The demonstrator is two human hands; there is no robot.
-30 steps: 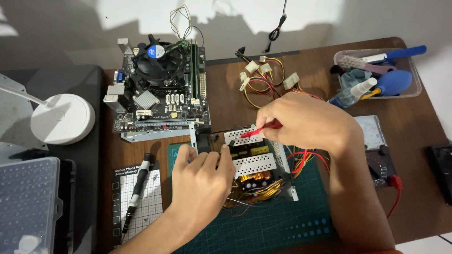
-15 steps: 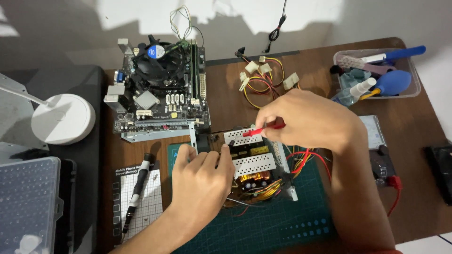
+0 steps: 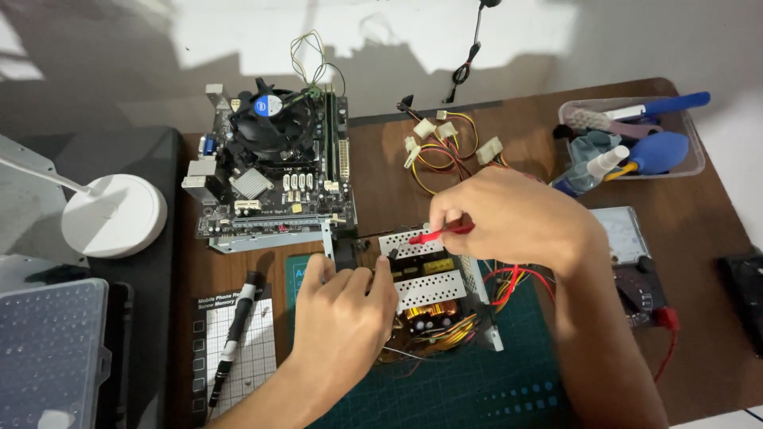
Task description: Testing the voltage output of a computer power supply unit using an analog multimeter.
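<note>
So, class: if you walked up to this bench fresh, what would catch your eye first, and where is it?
At the centre, two hands work on an opened power supply on a green mat: the right hand holds a red probe to it, and the left hand steadies it. Behind it to the left lies a motherboard with a black fan. A white lamp base sits at far left.

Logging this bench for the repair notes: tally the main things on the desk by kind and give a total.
Circuit boards and opened electronics: 2, the motherboard and the opened power supply.
Hand tools: 2, the red probe in the right hand and the black screwdriver; the left hand rests on the supply.
Lamps: 1, the white lamp.
Containers: 2, the clear tray and the grey parts box.
Total: 7
</note>
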